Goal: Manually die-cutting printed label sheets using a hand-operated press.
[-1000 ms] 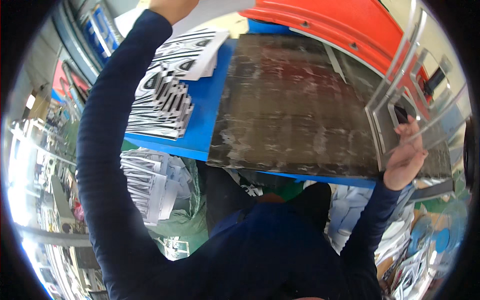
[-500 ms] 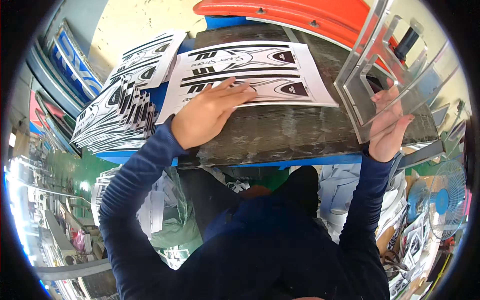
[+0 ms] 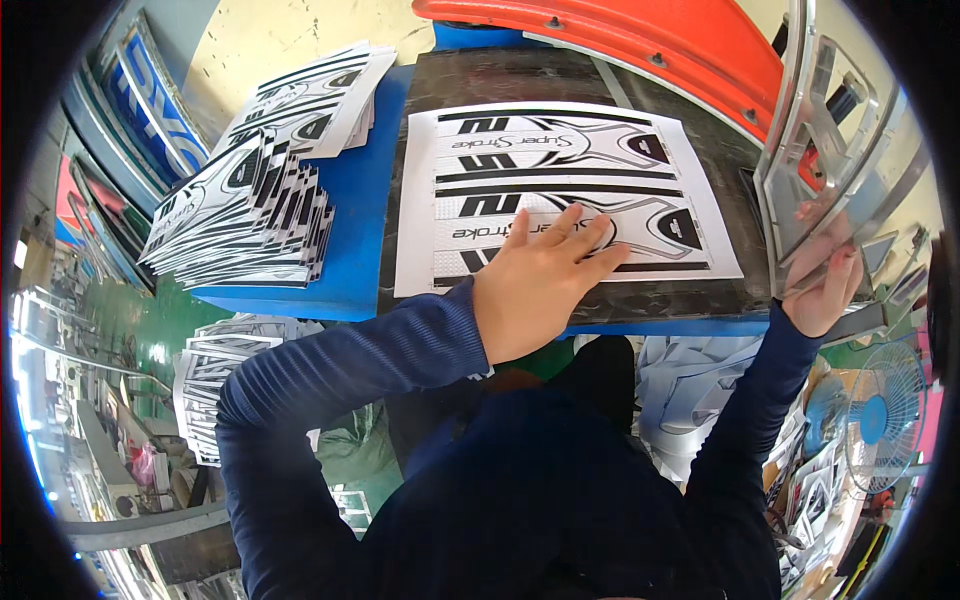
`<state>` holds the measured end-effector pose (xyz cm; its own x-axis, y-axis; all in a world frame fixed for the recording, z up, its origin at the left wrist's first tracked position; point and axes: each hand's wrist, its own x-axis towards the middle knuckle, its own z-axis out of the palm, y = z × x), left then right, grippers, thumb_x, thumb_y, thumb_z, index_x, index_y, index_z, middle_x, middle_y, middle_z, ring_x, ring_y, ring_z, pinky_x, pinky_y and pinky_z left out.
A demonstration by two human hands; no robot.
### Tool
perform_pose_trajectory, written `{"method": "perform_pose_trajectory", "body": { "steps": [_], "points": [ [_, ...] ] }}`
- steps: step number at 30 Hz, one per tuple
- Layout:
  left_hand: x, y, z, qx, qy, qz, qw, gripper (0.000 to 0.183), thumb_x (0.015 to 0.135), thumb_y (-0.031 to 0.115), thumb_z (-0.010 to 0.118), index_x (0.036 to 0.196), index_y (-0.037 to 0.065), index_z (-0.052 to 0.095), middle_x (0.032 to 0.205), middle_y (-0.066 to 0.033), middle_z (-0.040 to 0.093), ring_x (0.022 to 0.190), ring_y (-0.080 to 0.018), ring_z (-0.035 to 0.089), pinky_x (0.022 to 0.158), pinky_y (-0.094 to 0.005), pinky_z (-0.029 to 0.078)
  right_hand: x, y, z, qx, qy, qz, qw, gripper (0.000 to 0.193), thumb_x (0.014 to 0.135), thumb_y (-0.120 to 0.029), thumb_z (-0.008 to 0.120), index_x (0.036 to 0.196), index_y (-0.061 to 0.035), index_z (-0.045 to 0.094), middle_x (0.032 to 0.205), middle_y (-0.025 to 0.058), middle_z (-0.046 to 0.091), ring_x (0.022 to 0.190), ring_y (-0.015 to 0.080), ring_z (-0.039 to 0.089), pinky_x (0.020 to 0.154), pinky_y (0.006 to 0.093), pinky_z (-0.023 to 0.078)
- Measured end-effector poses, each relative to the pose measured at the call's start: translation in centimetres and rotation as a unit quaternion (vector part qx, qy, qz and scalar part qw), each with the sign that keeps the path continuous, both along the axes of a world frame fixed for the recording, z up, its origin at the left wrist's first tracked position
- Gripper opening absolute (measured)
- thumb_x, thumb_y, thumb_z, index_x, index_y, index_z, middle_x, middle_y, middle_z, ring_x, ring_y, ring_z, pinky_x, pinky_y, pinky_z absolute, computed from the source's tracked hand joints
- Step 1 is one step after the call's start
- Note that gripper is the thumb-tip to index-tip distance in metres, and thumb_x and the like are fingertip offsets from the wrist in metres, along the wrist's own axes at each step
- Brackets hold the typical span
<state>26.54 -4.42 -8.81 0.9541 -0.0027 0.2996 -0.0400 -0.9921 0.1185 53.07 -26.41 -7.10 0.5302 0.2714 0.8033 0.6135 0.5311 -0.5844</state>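
In the head view, the left hand, grip spread, rests on the printed sheet at centre, already laid flat on the dark board; at right, the clear frame stands upright, the right hand beside it, grip unclear; left, fanned sheets lie apart, whether finished I cannot tell.

The white sheet bears black bands and grey curves.
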Motion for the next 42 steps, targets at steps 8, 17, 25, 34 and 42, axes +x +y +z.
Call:
{"method": "perform_pose_trajectory", "body": {
  "steps": [8, 17, 25, 34, 42],
  "points": [
    [-4.3, 1.8, 2.0, -0.029, -0.024, 0.013, 0.999, 0.084, 0.088, 0.040, 0.070, 0.156, 0.014, 0.028, 0.160, -0.0147, 0.031, 0.147, -0.0391, 0.029, 0.112, -0.0679, 0.022, -2.2, -0.1, 1.7, -0.198, -0.188, -0.200, 0.941, 0.071, 0.085, -0.049, 0.071, 0.117, 0.0140, 0.061, 0.119, 0.0171, 0.063, 0.111, 0.0235, 0.057, 0.098, 0.0363, 0.042],
    [-10.5, 9.1, 0.0, -0.403, -0.142, 0.062, 0.902, 0.059, 0.098, 0.028, 0.060, 0.144, -0.005, 0.043, 0.148, -0.0269, 0.044, 0.146, -0.0390, 0.032, 0.117, -0.0419, 0.025, -6.8, 4.8, 3.4, -0.378, -0.397, -0.121, 0.828, 0.059, 0.057, -0.031, 0.090, 0.106, -0.0043, 0.069, 0.092, 0.0097, 0.062, 0.086, 0.0303, 0.056, 0.087, 0.0398, 0.038],
    [-11.2, 9.7, -1.1, -0.289, -0.127, 0.034, 0.948, 0.103, 0.073, 0.041, 0.085, 0.147, -0.009, 0.035, 0.154, -0.0267, 0.037, 0.148, -0.0414, 0.025, 0.119, -0.0466, 0.020, -8.6, 7.3, 2.0, -0.396, -0.436, -0.059, 0.806, 0.064, 0.053, -0.037, 0.089, 0.103, -0.0020, 0.069, 0.088, 0.0085, 0.064, 0.082, 0.0285, 0.056, 0.086, 0.0412, 0.036],
    [-12.0, 11.0, -1.7, -0.353, -0.133, -0.007, 0.926, 0.102, 0.058, 0.017, 0.095, 0.143, -0.009, 0.044, 0.151, -0.0241, 0.043, 0.147, -0.0387, 0.029, 0.119, -0.0454, 0.024, -9.2, 7.2, 2.0, -0.408, -0.435, -0.055, 0.800, 0.065, 0.050, -0.041, 0.090, 0.101, -0.0056, 0.071, 0.083, 0.0057, 0.059, 0.077, 0.0242, 0.056, 0.083, 0.0404, 0.033],
    [-12.1, 11.0, -1.9, -0.346, -0.132, -0.005, 0.929, 0.101, 0.056, 0.012, 0.094, 0.143, -0.006, 0.046, 0.151, -0.0222, 0.044, 0.147, -0.0378, 0.029, 0.119, -0.0452, 0.025, -9.2, 7.3, 1.7, -0.410, -0.438, -0.046, 0.798, 0.065, 0.051, -0.041, 0.090, 0.101, -0.0043, 0.070, 0.086, 0.0070, 0.062, 0.079, 0.0256, 0.055, 0.086, 0.0412, 0.033]
  ]
}}
